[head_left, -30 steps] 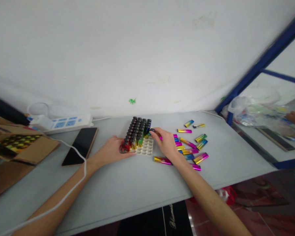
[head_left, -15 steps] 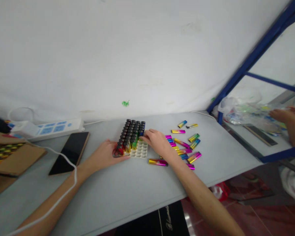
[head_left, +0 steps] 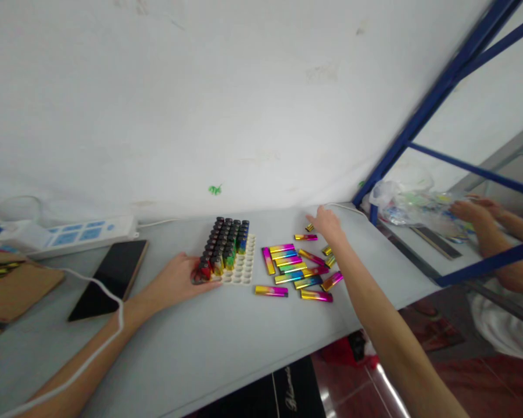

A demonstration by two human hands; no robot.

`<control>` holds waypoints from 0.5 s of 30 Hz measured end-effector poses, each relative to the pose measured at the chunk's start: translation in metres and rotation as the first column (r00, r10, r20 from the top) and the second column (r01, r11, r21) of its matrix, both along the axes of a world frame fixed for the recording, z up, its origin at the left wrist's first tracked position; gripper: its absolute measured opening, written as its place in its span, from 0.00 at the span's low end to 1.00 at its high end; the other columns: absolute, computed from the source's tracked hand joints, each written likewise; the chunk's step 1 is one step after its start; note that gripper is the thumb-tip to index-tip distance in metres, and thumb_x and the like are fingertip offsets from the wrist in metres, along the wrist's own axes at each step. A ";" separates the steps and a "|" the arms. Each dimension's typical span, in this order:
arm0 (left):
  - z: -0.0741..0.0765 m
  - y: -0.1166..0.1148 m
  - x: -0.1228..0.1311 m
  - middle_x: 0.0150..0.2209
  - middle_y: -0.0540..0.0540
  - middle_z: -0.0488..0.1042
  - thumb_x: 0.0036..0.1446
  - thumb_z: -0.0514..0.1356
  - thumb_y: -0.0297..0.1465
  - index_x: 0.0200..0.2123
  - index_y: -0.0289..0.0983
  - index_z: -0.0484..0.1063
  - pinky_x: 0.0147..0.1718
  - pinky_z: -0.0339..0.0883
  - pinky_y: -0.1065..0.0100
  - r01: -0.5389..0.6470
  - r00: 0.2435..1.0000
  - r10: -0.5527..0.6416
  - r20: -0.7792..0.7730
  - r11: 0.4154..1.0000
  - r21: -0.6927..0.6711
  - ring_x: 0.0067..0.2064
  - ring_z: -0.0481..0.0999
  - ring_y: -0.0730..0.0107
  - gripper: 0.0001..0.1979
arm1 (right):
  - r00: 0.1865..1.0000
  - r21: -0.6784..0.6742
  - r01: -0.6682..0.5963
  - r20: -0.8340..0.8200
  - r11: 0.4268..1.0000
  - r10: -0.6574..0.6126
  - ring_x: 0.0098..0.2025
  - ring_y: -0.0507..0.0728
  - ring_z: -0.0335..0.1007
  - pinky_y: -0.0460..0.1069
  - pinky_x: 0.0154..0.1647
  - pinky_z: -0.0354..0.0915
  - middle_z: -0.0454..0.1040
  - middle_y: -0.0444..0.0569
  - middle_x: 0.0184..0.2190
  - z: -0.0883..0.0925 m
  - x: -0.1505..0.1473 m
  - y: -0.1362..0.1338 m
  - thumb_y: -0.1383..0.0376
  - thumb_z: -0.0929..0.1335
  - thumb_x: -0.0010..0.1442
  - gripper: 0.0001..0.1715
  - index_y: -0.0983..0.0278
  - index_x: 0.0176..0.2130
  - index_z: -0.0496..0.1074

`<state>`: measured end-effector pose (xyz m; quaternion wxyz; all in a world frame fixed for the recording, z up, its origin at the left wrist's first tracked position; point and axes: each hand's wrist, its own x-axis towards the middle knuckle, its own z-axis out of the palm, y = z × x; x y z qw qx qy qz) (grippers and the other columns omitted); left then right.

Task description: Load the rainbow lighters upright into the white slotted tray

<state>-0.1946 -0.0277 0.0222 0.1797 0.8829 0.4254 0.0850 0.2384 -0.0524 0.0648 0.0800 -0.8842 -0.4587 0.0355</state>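
Note:
My left hand (head_left: 183, 274) is closed on the front left corner of a pale holed tray (head_left: 243, 271). Upright lighters (head_left: 225, 241) with black tops fill the tray's left side in rows. The holes along its right edge and front right show bare. Over at the back right, my right hand (head_left: 325, 223) reaches down with thumb and fingers apart. A gold lighter (head_left: 309, 227) lies just under its fingertips, and the hand partly covers that area. Several shiny lighters (head_left: 290, 261) in pink, gold, blue and green lie loose between the tray and my right forearm.
A phone (head_left: 108, 278), a white power strip (head_left: 87, 232) and an open cardboard box (head_left: 26, 290) are on the left. A white cable (head_left: 113, 342) crosses my left forearm. To the right stands a blue metal frame (head_left: 418, 116); beyond it another person's hands touch a clear plastic bag (head_left: 418, 203).
My right hand has left the tray and moved right and back, over the far loose lighters. A blue lighter now stands where its fingers were. My left hand keeps its hold; the view has shifted.

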 end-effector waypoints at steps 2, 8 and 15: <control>0.001 0.000 0.000 0.25 0.45 0.75 0.54 0.64 0.62 0.23 0.45 0.67 0.42 0.72 0.56 -0.009 1.000 0.009 -0.007 1.000 -0.004 0.34 0.77 0.53 0.28 | 1.000 -0.017 -0.007 -0.019 1.000 0.007 0.69 0.77 0.77 0.65 0.68 0.69 0.78 0.79 0.65 -0.004 -0.003 0.007 0.62 0.71 0.77 0.27 0.75 0.67 0.73; 0.000 -0.001 -0.001 0.27 0.44 0.78 0.55 0.62 0.64 0.24 0.44 0.69 0.43 0.74 0.56 -0.002 1.000 0.002 -0.027 1.000 -0.002 0.36 0.80 0.50 0.29 | 0.975 0.076 -0.174 -0.125 0.982 0.183 0.64 0.69 0.81 0.56 0.64 0.71 0.85 0.71 0.57 -0.008 -0.020 0.020 0.67 0.71 0.74 0.13 0.70 0.54 0.81; -0.003 -0.002 -0.002 0.27 0.45 0.78 0.57 0.66 0.60 0.25 0.45 0.69 0.38 0.71 0.59 0.011 1.000 -0.011 0.018 1.000 0.024 0.34 0.80 0.52 0.27 | 0.455 0.618 -0.225 -0.618 0.754 0.642 0.34 0.55 0.81 0.51 0.37 0.76 0.83 0.49 0.43 -0.008 -0.074 -0.005 0.39 0.72 0.69 0.27 0.59 0.44 0.70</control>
